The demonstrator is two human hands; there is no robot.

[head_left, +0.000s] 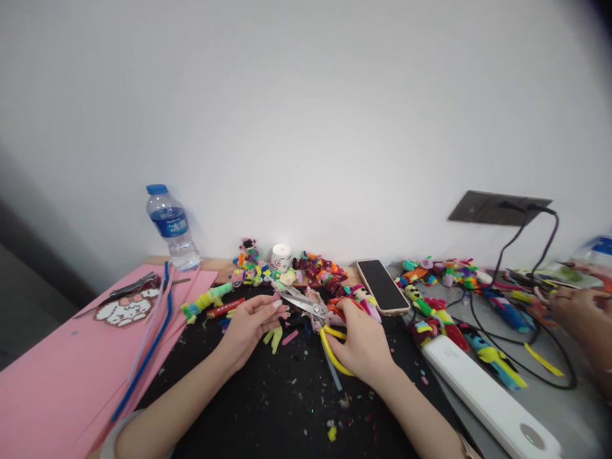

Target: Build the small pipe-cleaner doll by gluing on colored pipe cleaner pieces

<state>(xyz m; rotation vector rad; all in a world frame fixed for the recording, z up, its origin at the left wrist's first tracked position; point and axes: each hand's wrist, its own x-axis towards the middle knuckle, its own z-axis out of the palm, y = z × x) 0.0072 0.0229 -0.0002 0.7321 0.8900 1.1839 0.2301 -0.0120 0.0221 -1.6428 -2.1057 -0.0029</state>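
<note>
one pair of scissors [310, 310] lies low over the black mat [268, 395], blades parted and pointing left. the right hand [359, 347] is closed around its yellow and red handles. the left hand [249, 322] pinches a small pink piece [276, 297] at the blade tips. a phone [382, 287] lies just beyond, pink sheets [57, 370] to the left.

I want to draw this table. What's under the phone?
The phone lies face up, partly on the wooden table edge, partly on the black mat. A small colourful figure touches its left side. Anything directly beneath it is covered.
</note>
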